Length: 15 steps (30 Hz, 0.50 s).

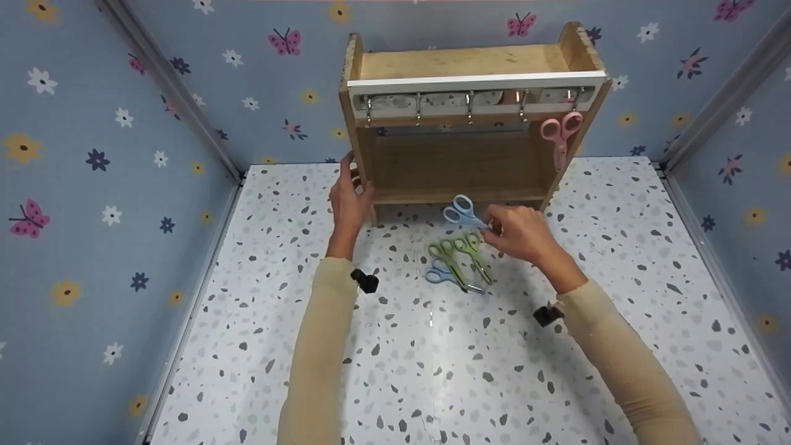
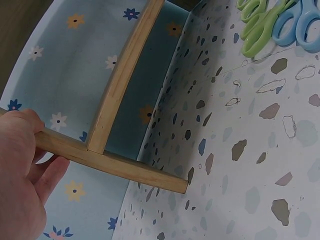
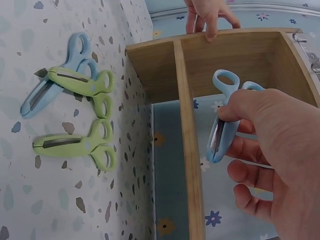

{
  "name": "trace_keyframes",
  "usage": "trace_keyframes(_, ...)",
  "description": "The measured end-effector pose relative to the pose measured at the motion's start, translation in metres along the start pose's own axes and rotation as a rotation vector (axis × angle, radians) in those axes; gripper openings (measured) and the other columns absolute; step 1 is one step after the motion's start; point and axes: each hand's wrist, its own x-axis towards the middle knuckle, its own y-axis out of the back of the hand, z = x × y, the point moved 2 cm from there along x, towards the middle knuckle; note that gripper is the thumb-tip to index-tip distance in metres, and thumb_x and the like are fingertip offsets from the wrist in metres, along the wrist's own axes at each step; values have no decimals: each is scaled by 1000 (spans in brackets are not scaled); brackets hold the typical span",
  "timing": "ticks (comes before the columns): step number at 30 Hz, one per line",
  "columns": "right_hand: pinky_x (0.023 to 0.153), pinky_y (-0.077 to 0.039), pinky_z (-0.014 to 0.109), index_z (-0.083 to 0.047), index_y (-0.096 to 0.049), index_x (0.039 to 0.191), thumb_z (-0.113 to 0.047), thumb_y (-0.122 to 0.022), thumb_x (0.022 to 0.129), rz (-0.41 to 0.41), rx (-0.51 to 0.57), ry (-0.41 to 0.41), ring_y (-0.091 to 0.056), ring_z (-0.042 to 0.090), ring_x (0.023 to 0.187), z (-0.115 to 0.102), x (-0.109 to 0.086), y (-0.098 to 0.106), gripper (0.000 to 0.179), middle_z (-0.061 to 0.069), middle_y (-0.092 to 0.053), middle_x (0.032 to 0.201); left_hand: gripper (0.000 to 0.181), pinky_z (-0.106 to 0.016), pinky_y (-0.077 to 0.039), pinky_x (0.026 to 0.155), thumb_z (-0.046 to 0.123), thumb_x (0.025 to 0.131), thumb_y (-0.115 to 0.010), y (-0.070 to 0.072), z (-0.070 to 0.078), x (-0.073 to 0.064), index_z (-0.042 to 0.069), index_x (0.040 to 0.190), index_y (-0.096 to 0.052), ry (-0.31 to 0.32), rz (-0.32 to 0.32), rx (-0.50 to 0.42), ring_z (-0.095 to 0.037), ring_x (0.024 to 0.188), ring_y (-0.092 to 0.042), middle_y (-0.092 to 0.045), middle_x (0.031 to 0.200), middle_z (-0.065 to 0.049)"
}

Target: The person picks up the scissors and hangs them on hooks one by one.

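My right hand (image 1: 522,232) pinches a pair of light blue scissors (image 1: 465,213) between thumb and fingers, in front of the wooden rack's lower shelf. In the right wrist view these scissors (image 3: 225,125) have their handle loops up and blades down. With my left hand (image 1: 350,198) I hold the left side panel (image 2: 120,165) of the wooden rack (image 1: 463,194). Below the right hand, two green scissors (image 3: 61,146) and another light blue pair (image 3: 39,100) lie on the table, one green pair overlapping the blue. Pink scissors (image 1: 561,137) hang from the rack's rightmost hook.
A row of metal hooks (image 1: 469,110) runs along the rack's white front rail (image 1: 476,81). The speckled tabletop (image 1: 469,358) spreads before the rack. Flowered panels (image 1: 111,161) enclose the left, back and right sides.
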Motion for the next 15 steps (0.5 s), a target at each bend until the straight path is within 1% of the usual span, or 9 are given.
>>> trace_keyframes(3,62,-58,50,-5,-76,102,-17,-81,96,8,7,-4,-70,31,69,1,0,3,14,14,-81,85,69,-48,-60,123,9,112,-66,0,-1,0,18,174,-37,-8,2,-1,-34,147,-69,-64,164,-19)
trace_keyframes(10,63,-60,48,-3,-77,105,-17,-84,97,25,4,-14,-70,31,69,2,1,9,17,15,-82,86,68,-53,-62,119,7,110,-65,1,-3,-1,10,173,-39,-79,17,-38,-39,143,-72,-67,156,-26)
trace_keyframes(15,65,-60,49,-3,-76,105,-16,-84,97,38,-7,-10,-71,33,71,1,3,15,17,15,-81,86,68,-51,-62,120,8,110,-65,1,-4,0,11,173,-39,-80,19,-32,-37,143,-72,-67,157,-25)
